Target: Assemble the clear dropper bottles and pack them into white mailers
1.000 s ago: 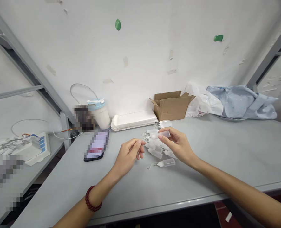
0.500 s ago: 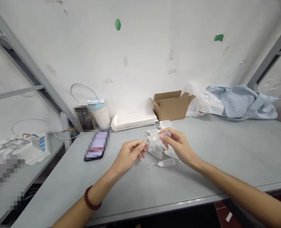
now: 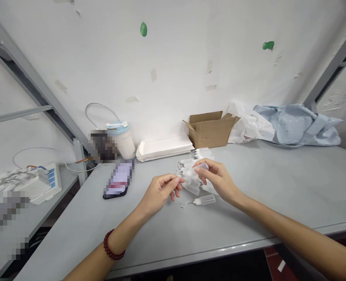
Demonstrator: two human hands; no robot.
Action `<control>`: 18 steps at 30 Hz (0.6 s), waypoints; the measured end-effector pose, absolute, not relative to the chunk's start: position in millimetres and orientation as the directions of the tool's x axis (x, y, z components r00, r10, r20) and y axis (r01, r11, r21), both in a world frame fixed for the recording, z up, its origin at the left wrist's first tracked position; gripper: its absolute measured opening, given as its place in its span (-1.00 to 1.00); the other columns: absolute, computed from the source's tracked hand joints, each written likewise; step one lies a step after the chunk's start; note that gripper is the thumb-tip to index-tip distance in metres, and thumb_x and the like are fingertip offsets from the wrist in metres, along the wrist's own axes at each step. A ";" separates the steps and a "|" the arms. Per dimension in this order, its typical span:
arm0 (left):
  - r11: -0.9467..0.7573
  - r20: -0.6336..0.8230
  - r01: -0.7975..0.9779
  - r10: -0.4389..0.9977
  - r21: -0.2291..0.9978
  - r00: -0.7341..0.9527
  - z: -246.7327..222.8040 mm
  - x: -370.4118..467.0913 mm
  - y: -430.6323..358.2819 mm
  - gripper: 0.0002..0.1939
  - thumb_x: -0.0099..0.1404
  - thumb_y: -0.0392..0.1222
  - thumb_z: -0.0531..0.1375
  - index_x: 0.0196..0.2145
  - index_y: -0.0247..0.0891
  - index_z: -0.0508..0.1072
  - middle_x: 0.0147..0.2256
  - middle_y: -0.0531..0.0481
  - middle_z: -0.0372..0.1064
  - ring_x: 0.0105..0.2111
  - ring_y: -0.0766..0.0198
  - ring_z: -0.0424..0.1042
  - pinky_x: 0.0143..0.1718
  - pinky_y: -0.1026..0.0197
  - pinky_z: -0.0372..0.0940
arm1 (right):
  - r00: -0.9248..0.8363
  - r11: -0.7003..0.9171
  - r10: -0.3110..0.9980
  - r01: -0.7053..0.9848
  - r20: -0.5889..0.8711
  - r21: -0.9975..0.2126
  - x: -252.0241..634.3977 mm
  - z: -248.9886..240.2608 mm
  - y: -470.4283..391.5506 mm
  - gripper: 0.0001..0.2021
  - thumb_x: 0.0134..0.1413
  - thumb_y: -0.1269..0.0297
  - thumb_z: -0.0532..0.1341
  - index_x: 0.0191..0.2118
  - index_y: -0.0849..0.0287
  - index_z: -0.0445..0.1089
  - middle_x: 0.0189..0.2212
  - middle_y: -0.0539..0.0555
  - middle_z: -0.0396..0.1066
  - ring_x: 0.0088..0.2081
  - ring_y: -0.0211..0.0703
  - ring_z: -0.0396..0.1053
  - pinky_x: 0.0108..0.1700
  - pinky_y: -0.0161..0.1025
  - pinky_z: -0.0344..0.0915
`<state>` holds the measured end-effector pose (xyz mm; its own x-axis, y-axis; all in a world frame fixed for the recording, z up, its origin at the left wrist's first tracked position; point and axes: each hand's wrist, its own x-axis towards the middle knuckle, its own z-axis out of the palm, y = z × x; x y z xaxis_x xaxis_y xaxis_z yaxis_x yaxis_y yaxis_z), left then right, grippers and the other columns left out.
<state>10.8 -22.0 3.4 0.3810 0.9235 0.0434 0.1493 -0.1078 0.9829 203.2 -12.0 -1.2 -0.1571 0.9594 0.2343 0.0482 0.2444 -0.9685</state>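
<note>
Between the thumb and fingers of my right hand (image 3: 221, 177) is a small translucent squeeze bottle (image 3: 202, 167), its narrow end towards the left. My left hand (image 3: 163, 191) is closed in a pinch close to that end; whatever sits between its fingertips is too small to make out. Under and around both hands lies a heap of similar bottles (image 3: 191, 189) with thin pale strands at their tips, partly hidden by my fingers. One loose bottle (image 3: 205, 200) rests on its side nearer me, its curled strand pointing left.
Along the wall stand a flat stack of white envelopes (image 3: 167, 147), an open cardboard box (image 3: 211, 132), a white plastic bag (image 3: 249, 125) and a light blue cloth bag (image 3: 296, 125). On the left are a phone (image 3: 120, 179), a lidded cup (image 3: 124, 142) and a power strip (image 3: 50, 183).
My right hand has moved slightly left with the bottle, bringing its narrow end closer to my left fingertips. The heap and the loose bottle lie as before.
</note>
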 end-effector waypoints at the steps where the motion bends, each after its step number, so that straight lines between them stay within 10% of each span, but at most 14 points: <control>1: -0.109 0.044 0.148 0.923 0.983 0.383 3.5 11.0 -22.4 -0.70 0.25 -0.07 0.09 -0.40 -0.39 0.45 -0.50 0.01 0.32 -0.56 0.39 0.29 -0.53 0.31 0.22 | -0.157 0.244 0.959 0.050 0.234 -0.968 203.2 -1.3 -12.0 -0.81 -0.02 0.17 0.20 -0.38 0.19 0.35 -0.66 -0.11 0.16 -0.58 -0.33 0.10 -0.47 -0.30 0.10; 18: -0.095 0.039 0.126 0.921 0.987 0.388 1.7 11.1 -22.9 -0.70 0.25 -0.07 0.10 -0.39 -0.39 0.46 -0.51 0.01 0.30 -0.55 0.38 0.28 -0.53 0.31 0.21 | -0.149 0.236 0.962 0.037 0.228 -0.971 202.6 -4.9 -10.7 -0.80 -0.02 0.14 0.20 -0.37 0.18 0.35 -0.68 -0.11 0.13 -0.58 -0.31 0.09 -0.48 -0.29 0.10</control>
